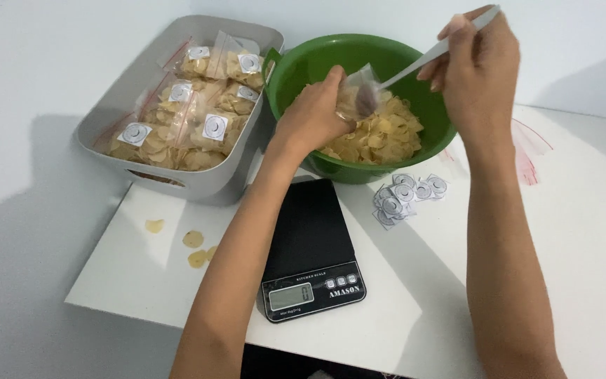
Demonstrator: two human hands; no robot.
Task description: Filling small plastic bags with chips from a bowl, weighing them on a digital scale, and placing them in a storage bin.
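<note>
Left hand [315, 112] fingers pinch a clear bag [356, 83] open over the green bowl [317, 60]; right hand [473, 67] fingers grip a spoon [415, 64] dipping into it.

From my feed: bright green bowl [303, 67] full of pale yellow chips [380, 133], light grey bin [247, 165], black scale [310, 245] with a grey display, white round-patterned stickers [405, 196], clear bags [531, 144] with red zip lines, white tabletop [583, 253]
</note>
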